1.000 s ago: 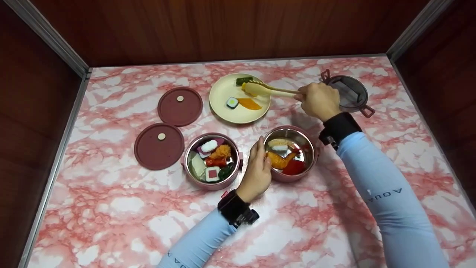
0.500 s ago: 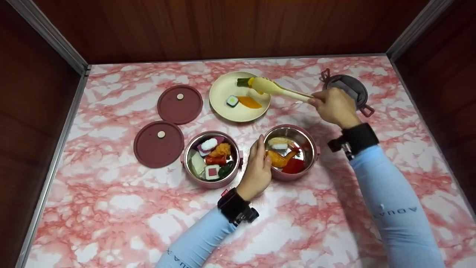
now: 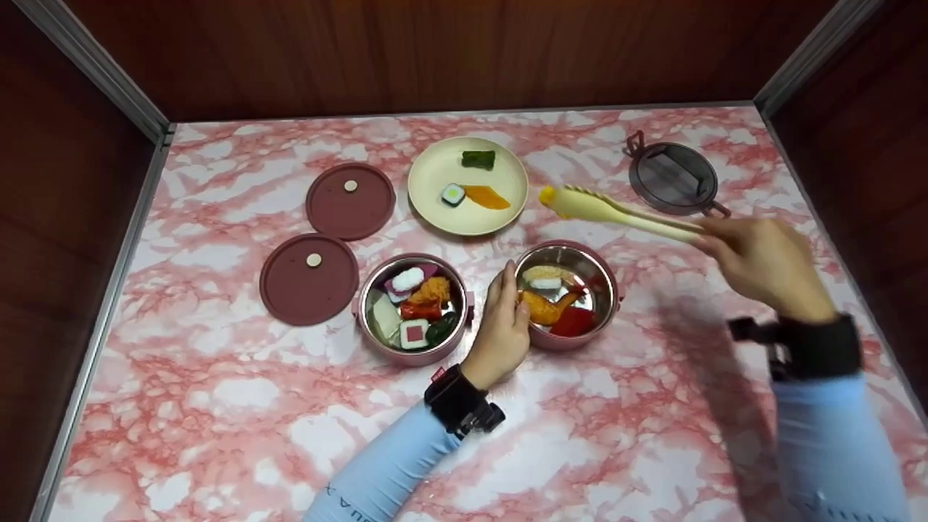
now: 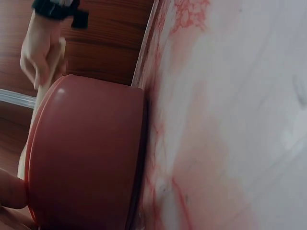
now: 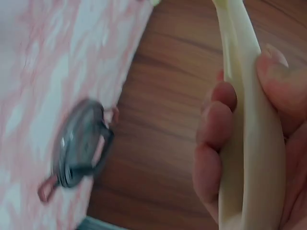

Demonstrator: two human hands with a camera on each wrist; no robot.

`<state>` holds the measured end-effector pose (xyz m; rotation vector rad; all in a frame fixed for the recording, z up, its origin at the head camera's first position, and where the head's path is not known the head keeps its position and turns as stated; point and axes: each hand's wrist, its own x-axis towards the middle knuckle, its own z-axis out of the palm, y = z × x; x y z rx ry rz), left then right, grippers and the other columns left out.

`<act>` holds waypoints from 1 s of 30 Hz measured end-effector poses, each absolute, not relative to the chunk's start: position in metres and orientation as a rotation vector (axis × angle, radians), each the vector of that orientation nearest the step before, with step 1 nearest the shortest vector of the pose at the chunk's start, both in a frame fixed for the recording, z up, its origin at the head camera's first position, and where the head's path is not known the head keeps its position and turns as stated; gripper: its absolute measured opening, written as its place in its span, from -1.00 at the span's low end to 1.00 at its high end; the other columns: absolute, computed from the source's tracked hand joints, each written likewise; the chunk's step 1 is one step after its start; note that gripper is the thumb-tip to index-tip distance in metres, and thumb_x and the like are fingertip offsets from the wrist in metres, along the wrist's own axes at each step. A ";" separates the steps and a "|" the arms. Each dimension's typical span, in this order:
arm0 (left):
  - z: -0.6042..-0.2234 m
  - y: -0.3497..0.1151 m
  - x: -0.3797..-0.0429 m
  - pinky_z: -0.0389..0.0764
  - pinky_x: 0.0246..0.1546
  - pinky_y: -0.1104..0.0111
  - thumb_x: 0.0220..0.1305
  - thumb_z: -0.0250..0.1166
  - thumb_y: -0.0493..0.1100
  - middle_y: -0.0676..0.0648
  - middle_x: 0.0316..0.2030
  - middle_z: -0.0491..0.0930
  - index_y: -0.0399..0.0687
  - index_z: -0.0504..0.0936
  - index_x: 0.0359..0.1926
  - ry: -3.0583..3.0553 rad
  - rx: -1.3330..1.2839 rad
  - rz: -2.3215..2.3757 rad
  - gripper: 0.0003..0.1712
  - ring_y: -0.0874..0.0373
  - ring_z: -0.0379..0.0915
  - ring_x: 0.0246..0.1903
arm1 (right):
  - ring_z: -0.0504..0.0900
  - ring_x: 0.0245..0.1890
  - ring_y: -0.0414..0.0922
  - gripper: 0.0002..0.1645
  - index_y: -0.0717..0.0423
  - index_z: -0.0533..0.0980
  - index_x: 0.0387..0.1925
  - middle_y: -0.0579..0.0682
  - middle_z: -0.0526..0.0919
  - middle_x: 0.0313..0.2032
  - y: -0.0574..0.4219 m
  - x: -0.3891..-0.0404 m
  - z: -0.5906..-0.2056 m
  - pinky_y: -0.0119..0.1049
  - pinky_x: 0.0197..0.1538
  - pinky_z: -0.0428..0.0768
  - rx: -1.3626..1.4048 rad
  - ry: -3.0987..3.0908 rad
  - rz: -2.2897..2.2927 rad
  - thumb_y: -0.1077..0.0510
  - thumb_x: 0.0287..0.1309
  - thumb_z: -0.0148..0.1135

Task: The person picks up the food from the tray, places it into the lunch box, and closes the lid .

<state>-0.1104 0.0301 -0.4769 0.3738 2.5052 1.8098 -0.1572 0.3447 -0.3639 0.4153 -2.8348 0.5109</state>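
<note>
My left hand lies against the left side of the right-hand pink steel-lined lunch pot, its fingers straight along the wall; the left wrist view shows fingertips at the pot's rim. Inside are toy food pieces, among them a fried shrimp and a red piece. My right hand grips pale yellow tongs in the air, right of the plate. A small yellow piece sits between the tong tips; its kind is unclear. The right wrist view shows fingers and thumb around the tong handles.
A cream plate bears a green piece, a sushi roll and an orange slice. Another pink pot holds several toy foods. Two maroon lids lie left. A grey lid with loops is back right.
My right hand has lifted the tongs with the yellow piece off the plate and drawn them to the right and nearer. The left hand stays at the pot.
</note>
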 end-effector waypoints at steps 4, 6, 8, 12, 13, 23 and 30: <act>-0.478 0.030 -0.111 0.02 0.43 0.11 0.44 -0.04 -0.38 -0.41 0.45 -0.03 -0.39 -0.13 0.52 2.506 0.382 1.808 -0.26 -0.21 -0.03 0.44 | 0.59 -0.55 0.08 -0.65 0.13 0.69 0.00 0.15 0.74 -0.37 0.357 -0.123 -0.362 0.01 -0.52 0.43 0.428 -2.787 0.474 0.13 0.18 0.40; -0.478 0.030 -0.111 0.02 0.43 0.10 0.44 -0.04 -0.38 -0.41 0.46 -0.04 -0.39 -0.14 0.52 2.497 0.380 1.810 -0.26 -0.21 -0.04 0.44 | 0.64 -0.51 0.15 -0.63 0.18 0.68 -0.01 0.18 0.74 -0.30 0.360 -0.108 -0.364 0.07 -0.51 0.46 0.417 -2.766 0.459 0.15 0.14 0.43; -0.479 0.031 -0.111 0.02 0.43 0.09 0.44 -0.04 -0.38 -0.41 0.46 -0.05 -0.38 -0.14 0.52 2.495 0.380 1.810 -0.26 -0.22 -0.05 0.44 | 0.66 -0.47 0.22 -0.62 0.22 0.69 -0.04 0.20 0.74 -0.28 0.362 -0.095 -0.367 0.14 -0.49 0.47 0.413 -2.738 0.439 0.17 0.09 0.46; -0.479 0.030 -0.111 0.01 0.43 0.10 0.45 -0.05 -0.37 -0.41 0.46 -0.07 -0.38 -0.15 0.52 2.489 0.379 1.810 -0.26 -0.22 -0.06 0.44 | 0.64 -0.52 0.23 -0.62 0.20 0.71 -0.09 0.16 0.75 -0.36 0.362 -0.076 -0.373 0.11 -0.60 0.38 0.375 -2.714 0.399 0.17 0.01 0.51; -0.478 0.030 -0.111 0.00 0.43 0.10 0.45 -0.05 -0.37 -0.40 0.47 -0.07 -0.37 -0.15 0.52 2.486 0.374 1.809 -0.26 -0.22 -0.06 0.44 | 0.63 -0.54 0.23 -0.62 0.20 0.71 -0.10 0.16 0.75 -0.36 0.362 -0.074 -0.374 0.09 -0.62 0.36 0.367 -2.712 0.387 0.17 0.00 0.51; -0.478 0.030 -0.110 0.01 0.43 0.11 0.47 -0.05 -0.35 -0.37 0.48 -0.09 -0.32 -0.16 0.54 2.474 0.347 1.797 -0.26 -0.20 -0.07 0.45 | 0.51 -0.71 0.06 -0.71 0.11 0.70 -0.19 0.04 0.66 -0.54 0.344 -0.070 -0.383 -0.19 -0.75 0.18 0.456 -2.658 0.249 0.19 -0.03 0.51; -0.476 0.030 -0.110 0.02 0.43 0.11 0.46 -0.04 -0.37 -0.39 0.46 -0.04 -0.37 -0.13 0.52 2.499 0.369 1.806 -0.27 -0.19 -0.05 0.44 | 0.38 -0.83 0.04 -0.74 0.10 0.68 -0.20 0.02 0.53 -0.64 0.332 -0.067 -0.382 -0.16 -0.83 0.13 0.480 -2.569 0.076 0.17 0.00 0.44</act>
